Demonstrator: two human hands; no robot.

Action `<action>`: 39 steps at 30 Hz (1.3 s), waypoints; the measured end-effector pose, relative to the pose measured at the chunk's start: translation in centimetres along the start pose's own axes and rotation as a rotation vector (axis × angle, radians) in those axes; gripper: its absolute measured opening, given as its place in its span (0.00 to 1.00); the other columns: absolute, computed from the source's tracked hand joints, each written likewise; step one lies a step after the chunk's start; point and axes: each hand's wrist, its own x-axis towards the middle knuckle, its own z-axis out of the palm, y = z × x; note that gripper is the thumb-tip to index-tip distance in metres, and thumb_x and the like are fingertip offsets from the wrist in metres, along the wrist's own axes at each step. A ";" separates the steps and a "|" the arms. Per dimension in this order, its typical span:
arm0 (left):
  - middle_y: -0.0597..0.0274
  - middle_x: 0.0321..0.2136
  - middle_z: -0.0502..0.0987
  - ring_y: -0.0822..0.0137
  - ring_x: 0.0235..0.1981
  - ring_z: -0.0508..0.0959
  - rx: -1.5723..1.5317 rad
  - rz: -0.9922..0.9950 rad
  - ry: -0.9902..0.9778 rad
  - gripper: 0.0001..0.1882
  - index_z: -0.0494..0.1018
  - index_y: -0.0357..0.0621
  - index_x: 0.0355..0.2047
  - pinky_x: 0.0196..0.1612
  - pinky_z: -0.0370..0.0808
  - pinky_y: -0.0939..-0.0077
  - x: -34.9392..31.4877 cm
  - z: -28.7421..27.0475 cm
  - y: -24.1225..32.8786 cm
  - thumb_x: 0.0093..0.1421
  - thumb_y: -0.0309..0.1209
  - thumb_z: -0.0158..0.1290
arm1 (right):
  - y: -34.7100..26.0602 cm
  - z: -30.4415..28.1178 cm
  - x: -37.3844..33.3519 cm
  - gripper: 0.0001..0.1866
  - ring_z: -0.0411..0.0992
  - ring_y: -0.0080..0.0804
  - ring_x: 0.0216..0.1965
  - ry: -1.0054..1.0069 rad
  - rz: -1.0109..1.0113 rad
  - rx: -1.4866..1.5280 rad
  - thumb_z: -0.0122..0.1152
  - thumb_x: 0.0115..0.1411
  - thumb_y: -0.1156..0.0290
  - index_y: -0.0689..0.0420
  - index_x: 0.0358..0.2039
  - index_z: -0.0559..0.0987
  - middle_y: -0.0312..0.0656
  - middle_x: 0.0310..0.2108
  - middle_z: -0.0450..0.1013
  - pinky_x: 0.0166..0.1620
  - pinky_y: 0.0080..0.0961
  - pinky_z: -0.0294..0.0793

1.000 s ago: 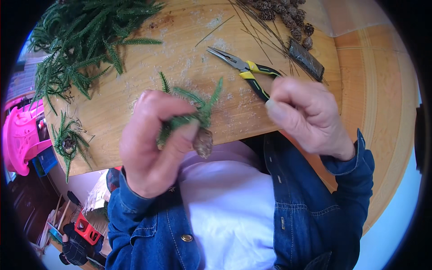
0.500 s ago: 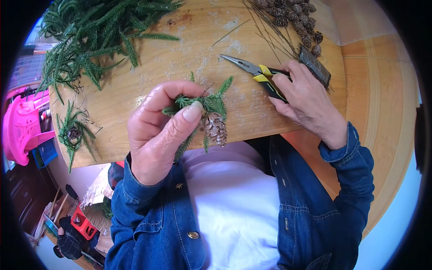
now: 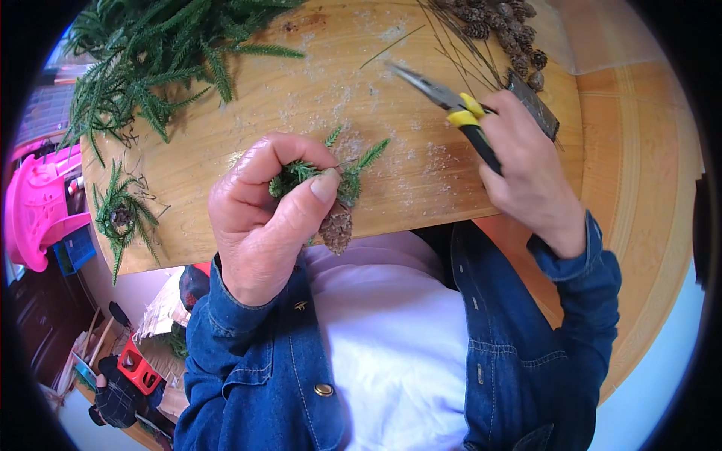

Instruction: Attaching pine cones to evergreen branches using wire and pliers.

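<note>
My left hand [image 3: 263, 210] pinches a small bunch of green needle sprigs [image 3: 366, 159] between thumb and forefinger, over the table's near edge. A brown pine cone [image 3: 336, 228] hangs tip-down from the bunch, below my thumb. In my right hand [image 3: 526, 169] is a pair of needle-nose pliers [image 3: 432, 89] with black and yellow handles. Their jaws point to the far left, slightly blurred, and their handles are partly covered by my fingers. Left of my left hand, a finished-looking sprig cluster with a cone [image 3: 120, 216] lies on the table.
A large pile of green branches [image 3: 165, 60] covers the far left of the wooden table [image 3: 301, 98]. Several pine cones [image 3: 519, 34] lie far right, beside thin wires [image 3: 466, 64] and a dark block [image 3: 534, 105]. A pink plastic stool [image 3: 41, 210] stands left; a person [image 3: 116, 395] is at lower left.
My right hand has lifted the pliers from the table and moved slightly right. In my left hand the sprig bunch has turned, and the cone has shifted left.
</note>
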 end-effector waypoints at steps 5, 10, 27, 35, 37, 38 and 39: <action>0.68 0.25 0.72 0.81 0.25 0.69 -0.033 -0.048 0.151 0.07 0.71 0.34 0.36 0.29 0.66 0.89 0.5 0.1 -0.1 0.58 0.23 0.50 | -2.3 -0.7 -1.9 0.14 0.65 0.40 0.36 0.056 -0.041 0.610 0.54 0.40 0.83 0.65 0.32 0.72 0.47 0.41 0.63 0.40 0.27 0.67; 0.68 0.24 0.73 0.81 0.23 0.69 -0.200 -0.109 0.123 0.07 0.71 0.35 0.36 0.28 0.66 0.88 0.9 -0.3 -0.7 0.58 0.25 0.50 | -3.1 0.8 -3.1 0.17 0.65 0.38 0.36 -0.037 -0.029 0.913 0.57 0.38 0.80 0.64 0.33 0.73 0.49 0.41 0.62 0.40 0.26 0.68; 0.60 0.28 0.77 0.76 0.25 0.76 -0.388 -0.208 0.067 0.07 0.71 0.34 0.37 0.30 0.74 0.83 0.9 0.6 -0.8 0.59 0.24 0.48 | -2.8 1.0 -2.6 0.17 0.64 0.40 0.39 -0.012 -0.099 0.873 0.57 0.38 0.80 0.64 0.34 0.73 0.50 0.41 0.62 0.41 0.29 0.65; 0.59 0.28 0.77 0.75 0.25 0.76 -0.357 -0.262 0.041 0.07 0.71 0.34 0.37 0.30 0.74 0.83 0.9 0.2 -0.8 0.59 0.24 0.49 | -2.8 1.3 -2.5 0.18 0.64 0.40 0.39 -0.019 -0.094 0.853 0.57 0.37 0.81 0.65 0.35 0.74 0.50 0.40 0.64 0.42 0.29 0.64; 0.60 0.28 0.77 0.75 0.25 0.76 -0.352 -0.259 0.031 0.07 0.71 0.34 0.37 0.30 0.74 0.83 1.0 0.1 -0.8 0.59 0.24 0.49 | -2.9 1.3 -2.6 0.18 0.65 0.40 0.39 -0.021 -0.073 0.850 0.56 0.37 0.82 0.65 0.35 0.74 0.50 0.40 0.64 0.42 0.29 0.65; 0.60 0.28 0.76 0.76 0.25 0.76 -0.345 -0.254 0.024 0.07 0.71 0.33 0.37 0.31 0.74 0.83 1.0 0.1 -0.9 0.59 0.24 0.49 | -2.9 1.3 -2.7 0.19 0.65 0.40 0.38 -0.023 -0.063 0.848 0.55 0.37 0.83 0.65 0.35 0.74 0.50 0.40 0.64 0.41 0.29 0.65; 0.61 0.28 0.76 0.76 0.26 0.75 -0.338 -0.249 0.016 0.07 0.71 0.33 0.38 0.31 0.74 0.83 1.0 0.2 -0.9 0.60 0.24 0.49 | -2.9 1.3 -2.7 0.19 0.65 0.40 0.38 -0.024 -0.061 0.848 0.55 0.37 0.83 0.65 0.35 0.74 0.50 0.40 0.64 0.41 0.29 0.65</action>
